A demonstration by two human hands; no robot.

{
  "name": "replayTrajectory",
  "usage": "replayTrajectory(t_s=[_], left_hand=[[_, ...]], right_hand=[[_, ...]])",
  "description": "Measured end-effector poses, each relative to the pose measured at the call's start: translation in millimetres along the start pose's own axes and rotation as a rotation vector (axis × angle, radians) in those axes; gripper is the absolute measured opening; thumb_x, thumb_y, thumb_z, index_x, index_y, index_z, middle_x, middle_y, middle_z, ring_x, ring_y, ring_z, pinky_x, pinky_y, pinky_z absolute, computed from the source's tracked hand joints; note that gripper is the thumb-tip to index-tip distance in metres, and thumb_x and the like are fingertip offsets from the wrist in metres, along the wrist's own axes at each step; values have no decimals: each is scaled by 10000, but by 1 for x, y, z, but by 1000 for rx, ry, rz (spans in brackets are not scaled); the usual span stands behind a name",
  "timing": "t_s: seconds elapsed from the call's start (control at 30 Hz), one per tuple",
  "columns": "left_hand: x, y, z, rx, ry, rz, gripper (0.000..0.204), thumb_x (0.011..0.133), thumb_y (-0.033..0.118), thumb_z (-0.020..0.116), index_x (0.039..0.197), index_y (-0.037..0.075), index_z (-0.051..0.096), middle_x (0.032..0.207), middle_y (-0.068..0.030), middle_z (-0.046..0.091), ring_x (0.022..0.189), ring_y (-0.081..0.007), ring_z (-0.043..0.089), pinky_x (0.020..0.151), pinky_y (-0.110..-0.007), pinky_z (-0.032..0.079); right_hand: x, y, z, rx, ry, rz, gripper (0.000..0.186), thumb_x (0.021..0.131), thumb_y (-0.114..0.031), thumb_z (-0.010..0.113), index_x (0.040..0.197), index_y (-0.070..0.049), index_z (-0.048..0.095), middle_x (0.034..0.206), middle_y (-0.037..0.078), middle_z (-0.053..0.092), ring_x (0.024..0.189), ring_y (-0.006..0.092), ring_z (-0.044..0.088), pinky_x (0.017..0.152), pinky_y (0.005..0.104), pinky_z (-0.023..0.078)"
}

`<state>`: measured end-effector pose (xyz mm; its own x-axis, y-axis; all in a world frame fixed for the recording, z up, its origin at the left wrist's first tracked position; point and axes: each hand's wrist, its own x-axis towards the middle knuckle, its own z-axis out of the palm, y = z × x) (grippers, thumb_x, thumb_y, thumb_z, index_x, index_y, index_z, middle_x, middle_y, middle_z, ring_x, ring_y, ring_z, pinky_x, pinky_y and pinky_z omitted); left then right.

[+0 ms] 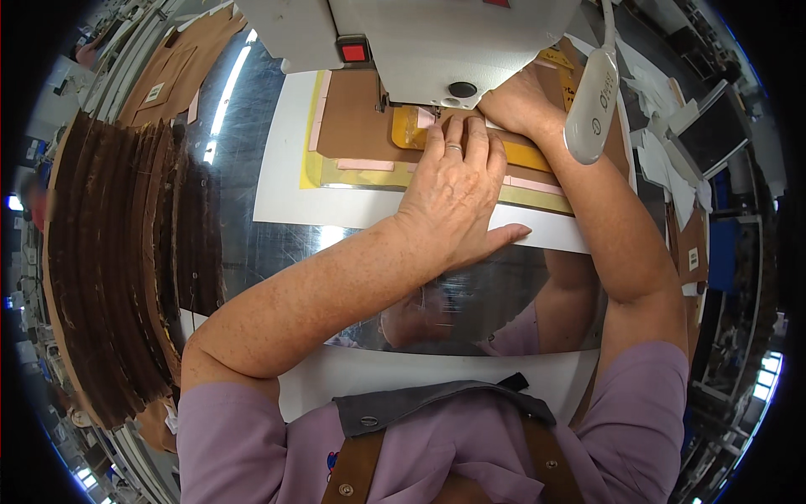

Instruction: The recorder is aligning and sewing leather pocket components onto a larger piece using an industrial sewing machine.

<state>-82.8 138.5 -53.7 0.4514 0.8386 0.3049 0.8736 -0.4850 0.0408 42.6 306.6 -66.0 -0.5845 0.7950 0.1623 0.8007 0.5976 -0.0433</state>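
Step, I judge: steadying panel (357,122) under machine (453,50) | my left hand (453,181): fingers nearly together, flat on amber strip (529,154) | my right hand (514,102): fingers hidden, can't tell | next likely calls for even pressure

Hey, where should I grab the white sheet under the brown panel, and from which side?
I'd pinch the white sheet at its near left corner, coming from the left. That corner looks flat and uncovered on the shiny metal surface, while the white machine head overhangs the far side.
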Motion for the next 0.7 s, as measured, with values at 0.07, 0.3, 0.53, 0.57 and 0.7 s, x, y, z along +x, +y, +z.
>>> replayTrajectory(t_s=[0.07, 0.3, 0.53, 0.57, 0.7], left_hand=[[-2, -3, 2, 2, -4, 19, 994, 845, 695, 644, 1358, -141, 483, 1299, -300, 519, 1263, -402, 512, 1122, -485, 368], [-2, 0, -3, 53, -68, -17, 939, 850, 734, 604, 1354, -56, 545, 1268, -285, 557, 1251, -391, 532, 1086, -488, 363], [-8, 0, 2, 52, -35, -14, 930, 864, 737, 588, 1370, -42, 543, 1293, -292, 550, 1285, -406, 513, 1100, -507, 348], [-7, 1, 2, 55, -30, -15, 927, 864, 737, 589, 1368, -40, 546, 1295, -290, 550, 1288, -408, 510, 1101, -507, 349], [-9, 1, 2, 77, -18, -22, 915, 861, 737, 592, 1357, -32, 559, 1296, -285, 551, 1291, -410, 506, 1081, -493, 370]], right_hand=[[3, 3, 2, 9, -49, 38, 546, 1011, -541, 425, 1411, -220, 614, 1452, 164, 521, 1371, 361, 468, 1181, 527, 328], [4, 2, -4, -53, -75, 22, 535, 1001, -537, 446, 1396, -222, 621, 1452, 155, 518, 1408, 310, 453, 1181, 522, 345], [9, 10, -8, 20, -143, -28, 620, 879, -619, 596, 1334, -206, 669, 1402, 118, 558, 1398, 298, 467, 1189, 491, 362], [10, 14, -8, 20, -145, -27, 620, 879, -619, 596, 1334, -206, 669, 1402, 118, 558, 1398, 298, 467, 1189, 491, 362], [10, 8, -17, 64, -255, -31, 776, 820, -699, 637, 1362, -144, 650, 1457, 135, 525, 1426, 327, 435, 1212, 500, 320]])
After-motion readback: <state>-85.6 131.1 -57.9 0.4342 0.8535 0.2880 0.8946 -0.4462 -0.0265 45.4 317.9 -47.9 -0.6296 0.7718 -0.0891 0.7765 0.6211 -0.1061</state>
